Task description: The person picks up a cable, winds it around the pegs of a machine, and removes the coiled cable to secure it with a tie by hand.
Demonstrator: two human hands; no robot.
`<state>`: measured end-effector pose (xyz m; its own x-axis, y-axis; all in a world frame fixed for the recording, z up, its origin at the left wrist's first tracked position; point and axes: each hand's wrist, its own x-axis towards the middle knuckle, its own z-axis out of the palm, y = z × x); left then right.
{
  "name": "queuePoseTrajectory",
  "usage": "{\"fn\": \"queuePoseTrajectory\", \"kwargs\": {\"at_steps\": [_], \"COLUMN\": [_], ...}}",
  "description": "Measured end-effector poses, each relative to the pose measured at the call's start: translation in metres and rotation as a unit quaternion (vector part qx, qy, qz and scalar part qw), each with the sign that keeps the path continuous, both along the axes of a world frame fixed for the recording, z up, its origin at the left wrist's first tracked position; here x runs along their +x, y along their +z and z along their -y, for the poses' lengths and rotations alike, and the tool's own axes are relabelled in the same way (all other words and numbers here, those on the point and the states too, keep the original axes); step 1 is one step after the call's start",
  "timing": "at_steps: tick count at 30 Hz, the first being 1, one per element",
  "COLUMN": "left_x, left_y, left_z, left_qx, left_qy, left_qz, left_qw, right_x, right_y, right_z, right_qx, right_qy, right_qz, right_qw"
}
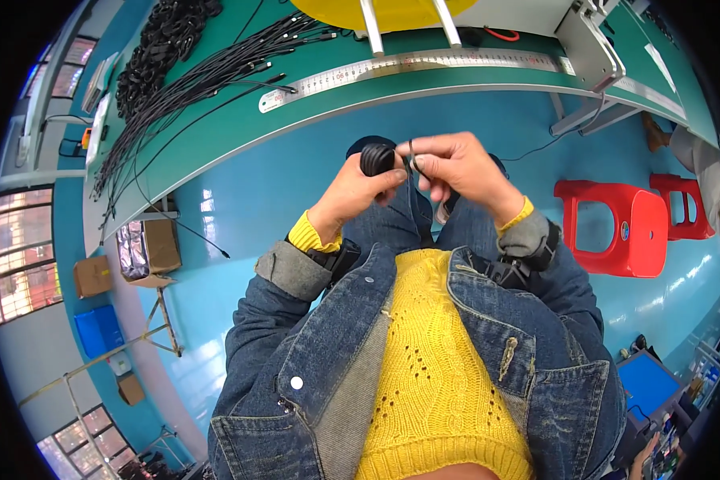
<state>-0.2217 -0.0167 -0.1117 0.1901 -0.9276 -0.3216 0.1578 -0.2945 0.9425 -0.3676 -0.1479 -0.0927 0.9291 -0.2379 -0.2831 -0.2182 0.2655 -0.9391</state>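
Observation:
My left hand (350,188) is closed round a coiled black cable (378,158), thumb along its near side. To the right of the coil, my right hand (462,168) pinches a thin black strip (411,152) between thumb and forefinger. Whether this strip is a tie or the cable's own end, I cannot tell. Both hands are held over my lap, just off the front edge of the green bench (328,108). Loose black cables (208,80) lie stretched along the bench's left part, some hanging over its edge. Beyond them is a heap of coiled black cables (164,44).
A steel ruler (344,78) lies along the bench edge, below a yellow disc (392,10) with two metal legs. A metal bracket (592,52) stands at the right. Red stools (652,232) are on the blue floor to the right, cardboard boxes (162,246) to the left.

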Motion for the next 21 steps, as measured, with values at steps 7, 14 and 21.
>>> {"fn": "queuePoseTrajectory", "kwargs": {"at_steps": [7, 14, 21], "left_x": [-0.009, -0.012, 0.003], "left_y": [-0.007, -0.007, -0.003], "left_z": [0.006, 0.011, 0.010], "left_qx": [0.005, -0.028, 0.127], "left_qy": [-0.041, -0.019, -0.143], "left_qz": [0.202, 0.277, 0.199], "left_qw": [0.978, 0.960, 0.961], "right_x": [0.013, 0.029, 0.023], "right_y": [0.029, 0.005, 0.003], "right_z": [0.015, 0.006, -0.010], "right_qx": [-0.438, -0.533, -0.500], "right_qy": [0.073, 0.149, 0.179], "right_qz": [0.054, 0.068, 0.012], "right_qw": [0.894, 0.830, 0.847]}}
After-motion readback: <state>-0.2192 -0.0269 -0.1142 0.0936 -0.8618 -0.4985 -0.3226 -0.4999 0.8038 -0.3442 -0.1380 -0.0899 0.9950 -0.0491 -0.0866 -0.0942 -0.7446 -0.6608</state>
